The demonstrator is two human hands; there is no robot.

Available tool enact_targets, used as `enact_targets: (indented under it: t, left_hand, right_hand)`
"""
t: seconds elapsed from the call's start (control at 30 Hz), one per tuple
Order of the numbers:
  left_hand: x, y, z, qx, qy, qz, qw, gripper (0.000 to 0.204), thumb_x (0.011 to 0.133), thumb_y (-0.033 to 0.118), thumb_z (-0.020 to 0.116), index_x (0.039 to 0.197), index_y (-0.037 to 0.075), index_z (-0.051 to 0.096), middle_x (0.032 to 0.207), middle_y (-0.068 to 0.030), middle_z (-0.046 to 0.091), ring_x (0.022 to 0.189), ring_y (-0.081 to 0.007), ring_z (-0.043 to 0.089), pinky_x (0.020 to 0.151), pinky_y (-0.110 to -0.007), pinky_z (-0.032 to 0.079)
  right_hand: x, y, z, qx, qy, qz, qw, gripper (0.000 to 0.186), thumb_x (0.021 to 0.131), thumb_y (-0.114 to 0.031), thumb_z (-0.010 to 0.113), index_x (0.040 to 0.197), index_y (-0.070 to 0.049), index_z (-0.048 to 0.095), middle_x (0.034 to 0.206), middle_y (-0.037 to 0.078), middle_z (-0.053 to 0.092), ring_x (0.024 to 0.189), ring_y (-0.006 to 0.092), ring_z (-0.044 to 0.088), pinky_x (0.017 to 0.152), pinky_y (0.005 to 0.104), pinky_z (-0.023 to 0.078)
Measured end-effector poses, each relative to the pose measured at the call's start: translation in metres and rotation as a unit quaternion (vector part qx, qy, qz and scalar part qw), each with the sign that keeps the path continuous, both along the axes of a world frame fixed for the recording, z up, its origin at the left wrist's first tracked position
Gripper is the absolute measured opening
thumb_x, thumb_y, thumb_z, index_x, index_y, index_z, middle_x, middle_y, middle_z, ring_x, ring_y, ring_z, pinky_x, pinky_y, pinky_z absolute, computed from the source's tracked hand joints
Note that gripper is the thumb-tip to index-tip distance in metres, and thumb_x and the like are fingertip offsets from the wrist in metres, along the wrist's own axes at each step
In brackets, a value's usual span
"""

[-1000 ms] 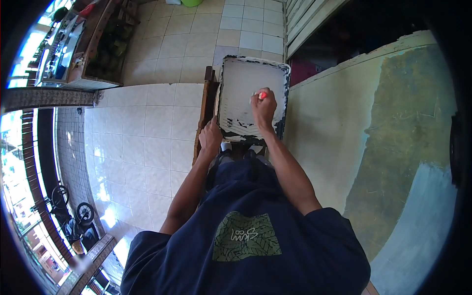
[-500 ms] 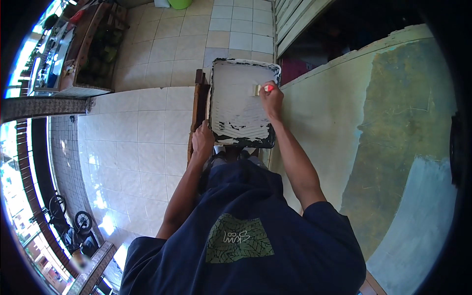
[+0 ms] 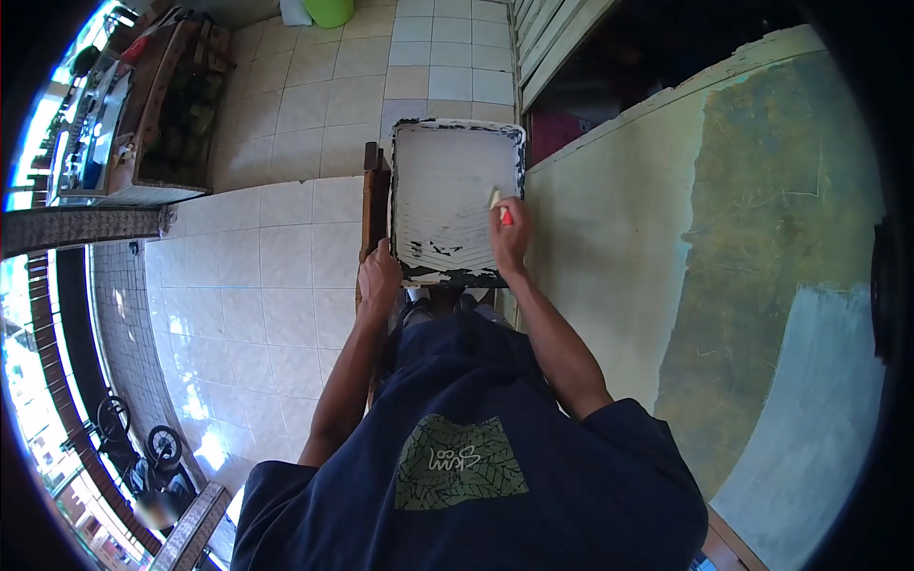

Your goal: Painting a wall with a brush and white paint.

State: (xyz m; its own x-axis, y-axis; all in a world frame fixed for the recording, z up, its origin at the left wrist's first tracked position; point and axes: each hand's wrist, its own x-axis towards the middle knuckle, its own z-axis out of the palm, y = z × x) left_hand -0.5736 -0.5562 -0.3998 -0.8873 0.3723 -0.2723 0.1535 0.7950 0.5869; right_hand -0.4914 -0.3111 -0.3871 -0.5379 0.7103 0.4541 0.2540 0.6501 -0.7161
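Note:
A black paint tray (image 3: 459, 124), coated with pale grey-white paint (image 3: 447, 167), lies in front of me on a brown wooden support (image 3: 374, 214). My left hand (image 3: 380, 276) is closed around the tray's edge at its near left corner. In my right hand (image 3: 511, 240) is a paintbrush (image 3: 506, 217) with a red and white handle. Its bristles point away from me over the right side of the tray, above the paint near the ribbed slope. Whether they touch the paint, I cannot tell.
To the right stands a wall (image 3: 609, 228) with a cream band, a bare greenish patch (image 3: 762, 209) and a freshly coated pale area (image 3: 819, 381). Pale floor tiles (image 3: 248, 257) spread to the left. A wooden cabinet (image 3: 171, 114) and a green bucket (image 3: 329, 11) stand farther off.
My right hand has drawn the brush toward me and turned it, so the bristles now point away instead of left. My left hand keeps its hold on the tray. The whole view has shifted slightly.

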Motion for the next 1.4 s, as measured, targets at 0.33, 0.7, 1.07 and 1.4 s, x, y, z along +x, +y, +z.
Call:
enact_targets:
  t: [0.33,0.7,1.07,1.4]
  left_hand:
    - [0.012,-0.007,-0.007,-0.018,0.028,-0.017,0.999,0.038,0.087,0.012,0.053,0.125,0.009,0.055,0.100,-0.0264,0.067,0.095,-0.0466,0.063,0.080,-0.054,0.050]
    - [0.016,-0.001,0.008,-0.024,0.007,-0.016,1.000,0.036,0.087,0.010,0.049,0.123,0.007,0.055,0.100,-0.0273,0.066,0.095,-0.0466,0.063,0.079,-0.055,0.050]
    - [0.020,0.004,0.006,-0.030,-0.013,-0.022,0.999,0.037,0.087,0.008,0.047,0.122,0.005,0.057,0.105,-0.0274,0.065,0.099,-0.0463,0.062,0.082,-0.054,0.050]
    - [0.028,0.010,0.005,-0.046,0.007,-0.037,0.998,0.039,0.086,0.009,0.050,0.124,0.008,0.055,0.104,-0.0265,0.065,0.097,-0.0459,0.063,0.080,-0.055,0.050]
  right_hand:
    - [0.007,0.026,0.018,0.167,-0.270,0.203,0.926,0.012,0.079,-0.003,0.062,0.090,-0.006,0.063,0.097,0.012,0.057,0.094,0.0332,0.059,0.077,0.0417,0.051]
    - [0.004,-0.024,0.026,0.115,-0.127,0.242,0.955,0.025,0.071,0.002,0.067,0.094,-0.008,0.064,0.096,0.010,0.059,0.091,0.0296,0.059,0.077,0.0386,0.054]
    - [0.041,-0.025,0.021,0.168,-0.238,0.268,0.918,0.019,0.077,-0.004,0.063,0.095,-0.009,0.063,0.094,0.011,0.052,0.088,0.0307,0.059,0.072,0.0409,0.054]
    - [0.058,-0.011,0.017,0.170,-0.276,0.187,0.927,0.024,0.072,0.001,0.065,0.094,-0.008,0.064,0.095,0.010,0.055,0.084,0.0293,0.059,0.070,0.0406,0.052]
